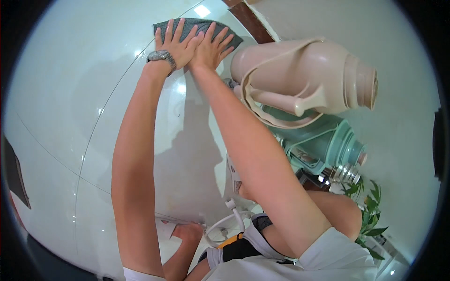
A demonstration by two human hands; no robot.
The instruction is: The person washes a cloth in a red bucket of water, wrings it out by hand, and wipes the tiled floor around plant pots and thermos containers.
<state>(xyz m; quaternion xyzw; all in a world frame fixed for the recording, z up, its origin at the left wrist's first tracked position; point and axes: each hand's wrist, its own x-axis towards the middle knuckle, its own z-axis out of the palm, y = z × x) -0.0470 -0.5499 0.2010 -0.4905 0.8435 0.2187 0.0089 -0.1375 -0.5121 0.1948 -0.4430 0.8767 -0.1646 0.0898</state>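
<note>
A dark grey cloth (pixel 197 29) lies spread on the glossy white tiled floor (pixel 126 122) at the top of the view. Both palms press down on it with arms stretched forward. My left hand (pixel 176 48), with a metal watch (pixel 161 57) at its wrist, has its fingers fanned out over the cloth. Beside it my right hand (pixel 209 50) is also spread flat, the two thumbs meeting or overlapping. Neither hand grips the cloth; it sits under the fingers. Just right of my right hand stands a beige thermos flask (pixel 300 70) with a handle.
Behind the beige flask are a green thermos flask (pixel 328 138) and a shiny metal-topped vessel (pixel 344 173). A leafy plant (pixel 371 210) stands lower right. A brown skirting strip (pixel 251 21) edges the wall. A white hose or cable (pixel 218 229) curls near my legs.
</note>
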